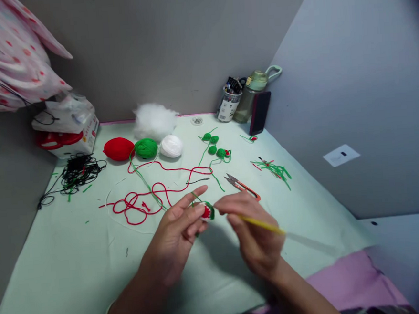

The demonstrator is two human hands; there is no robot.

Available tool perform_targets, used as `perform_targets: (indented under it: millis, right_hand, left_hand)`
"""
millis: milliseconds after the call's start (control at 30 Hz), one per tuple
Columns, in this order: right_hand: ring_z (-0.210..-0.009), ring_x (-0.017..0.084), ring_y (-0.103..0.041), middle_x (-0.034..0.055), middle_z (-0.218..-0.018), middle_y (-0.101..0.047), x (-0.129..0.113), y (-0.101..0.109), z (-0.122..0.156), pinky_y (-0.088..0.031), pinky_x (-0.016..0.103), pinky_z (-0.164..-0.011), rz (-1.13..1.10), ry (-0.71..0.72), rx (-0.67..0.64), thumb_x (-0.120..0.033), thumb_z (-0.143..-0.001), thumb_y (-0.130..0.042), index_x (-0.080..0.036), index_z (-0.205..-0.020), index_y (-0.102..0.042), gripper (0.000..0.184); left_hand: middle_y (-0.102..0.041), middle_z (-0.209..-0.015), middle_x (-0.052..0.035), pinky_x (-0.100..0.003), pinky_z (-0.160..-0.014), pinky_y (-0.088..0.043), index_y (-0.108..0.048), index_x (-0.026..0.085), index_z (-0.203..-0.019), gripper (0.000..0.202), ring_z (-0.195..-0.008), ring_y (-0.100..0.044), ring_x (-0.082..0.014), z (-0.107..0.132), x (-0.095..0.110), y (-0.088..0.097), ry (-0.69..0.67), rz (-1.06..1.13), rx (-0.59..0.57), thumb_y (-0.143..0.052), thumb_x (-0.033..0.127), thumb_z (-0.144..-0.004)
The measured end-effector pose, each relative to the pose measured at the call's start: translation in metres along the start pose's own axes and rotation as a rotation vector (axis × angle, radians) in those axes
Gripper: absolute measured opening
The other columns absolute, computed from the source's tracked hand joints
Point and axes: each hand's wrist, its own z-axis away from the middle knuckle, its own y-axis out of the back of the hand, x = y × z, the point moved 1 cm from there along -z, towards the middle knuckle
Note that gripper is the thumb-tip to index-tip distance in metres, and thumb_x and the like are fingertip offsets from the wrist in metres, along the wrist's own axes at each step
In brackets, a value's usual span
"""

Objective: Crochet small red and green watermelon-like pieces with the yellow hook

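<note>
My left hand [179,231] pinches a small crocheted piece [206,211] in red, white and green between thumb and fingers, its index finger stretched out. My right hand [248,231] is closed around a yellow crochet hook [262,226] whose tip meets the piece. Green yarn runs from the piece back to the green yarn ball [146,148]. Both hands hover above the pale green tabletop [76,262].
Red [118,148] and white [171,146] yarn balls, white stuffing [155,121], loose red yarn [141,205], black thread tangle [76,172], small green crocheted balls [216,147], orange snips [242,186], green scraps [275,169], pen cup [229,103], bottle [253,91], phone [259,113], box [68,136].
</note>
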Motion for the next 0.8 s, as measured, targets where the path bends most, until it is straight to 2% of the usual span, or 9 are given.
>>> perform_targets:
  millis: [67,167,300,367,433,533,633,733,800]
  right_hand:
    - [-0.079,0.018,-0.068,0.0052,-0.091,-0.074,0.002,0.0,-0.004,-0.059,0.033,-0.069,-0.234,-0.158,0.064,-0.018,-0.105,-0.056,-0.026,-0.11,-0.077,0.023]
    - [-0.082,0.018,-0.07,0.0047,-0.091,-0.076,0.002,-0.003,-0.009,-0.06,0.033,-0.071,-0.362,-0.233,0.041,-0.023,-0.105,-0.06,-0.026,-0.103,-0.079,0.019]
    - [-0.092,0.019,-0.074,0.0056,-0.098,-0.079,-0.002,-0.006,-0.006,-0.062,0.033,-0.079,-0.126,-0.117,-0.015,-0.014,-0.102,-0.062,-0.027,-0.112,-0.079,0.023]
    - [-0.095,0.021,-0.074,0.0082,-0.106,-0.079,-0.005,-0.005,-0.003,-0.062,0.034,-0.08,0.051,0.005,-0.053,-0.01,-0.1,-0.064,-0.027,-0.12,-0.079,0.03]
    - [-0.098,0.022,-0.074,0.0096,-0.11,-0.079,-0.004,-0.002,-0.002,-0.061,0.036,-0.082,0.118,0.057,-0.065,-0.007,-0.098,-0.064,-0.027,-0.123,-0.078,0.035]
    - [-0.085,0.019,-0.07,0.006,-0.097,-0.077,0.002,0.003,-0.006,-0.059,0.033,-0.075,-0.119,-0.104,0.03,-0.011,-0.102,-0.061,-0.027,-0.114,-0.08,0.028]
    - [-0.076,0.016,-0.065,0.0034,-0.087,-0.074,0.007,0.0,-0.011,-0.055,0.031,-0.068,-0.407,-0.276,0.06,-0.022,-0.104,-0.062,-0.027,-0.103,-0.081,0.019]
    - [-0.085,0.017,-0.068,0.0045,-0.092,-0.076,0.009,-0.005,-0.011,-0.056,0.03,-0.074,-0.43,-0.329,0.012,-0.026,-0.102,-0.068,-0.027,-0.101,-0.083,0.015]
    - [-0.083,0.016,-0.068,0.0042,-0.092,-0.076,0.011,-0.006,-0.01,-0.056,0.03,-0.074,-0.456,-0.372,0.023,-0.027,-0.102,-0.068,-0.027,-0.101,-0.083,0.014]
  left_hand:
    - [-0.049,-0.062,0.0091,-0.019,-0.06,-0.038,-0.079,0.015,-0.121,0.045,-0.053,-0.026,-0.0036,0.0,0.002,0.0,-0.019,0.008,-0.011,-0.09,0.021,-0.078]
    - [-0.057,-0.068,0.0058,-0.019,-0.06,-0.038,-0.082,0.018,-0.116,0.039,-0.055,-0.034,-0.004,0.0,0.001,0.001,-0.073,-0.08,-0.036,-0.09,0.022,-0.078]
    - [-0.062,-0.076,0.0032,-0.018,-0.061,-0.039,-0.083,0.024,-0.118,0.04,-0.064,-0.046,-0.007,-0.002,-0.005,0.002,-0.169,-0.182,0.01,-0.091,0.026,-0.079]
    - [-0.06,-0.074,0.0036,-0.018,-0.06,-0.038,-0.083,0.025,-0.118,0.041,-0.064,-0.044,-0.0073,-0.002,-0.006,0.002,-0.143,-0.139,0.02,-0.092,0.028,-0.078]
    - [-0.061,-0.077,0.0025,-0.018,-0.061,-0.04,-0.084,0.022,-0.114,0.039,-0.062,-0.041,-0.0065,-0.003,-0.005,0.001,-0.063,-0.055,0.016,-0.092,0.029,-0.077]
    - [-0.064,-0.083,0.0008,-0.019,-0.064,-0.043,-0.086,0.019,-0.105,0.032,-0.06,-0.039,-0.0049,-0.004,-0.001,0.002,-0.026,0.014,0.031,-0.093,0.026,-0.074]
    - [-0.066,-0.081,0.0009,-0.021,-0.075,-0.047,-0.086,0.023,-0.108,0.032,-0.072,-0.055,-0.0089,-0.005,-0.001,0.005,-0.101,-0.065,0.026,-0.091,0.025,-0.077]
    - [-0.07,-0.086,-0.0003,-0.026,-0.089,-0.047,-0.083,0.028,-0.116,0.036,-0.089,-0.063,-0.0146,-0.005,-0.004,0.007,-0.136,-0.171,-0.012,-0.089,0.028,-0.08]
    - [-0.069,-0.088,-0.0003,-0.026,-0.083,-0.046,-0.083,0.028,-0.117,0.037,-0.084,-0.061,-0.0138,-0.004,-0.004,0.006,-0.13,-0.205,-0.008,-0.089,0.03,-0.081]
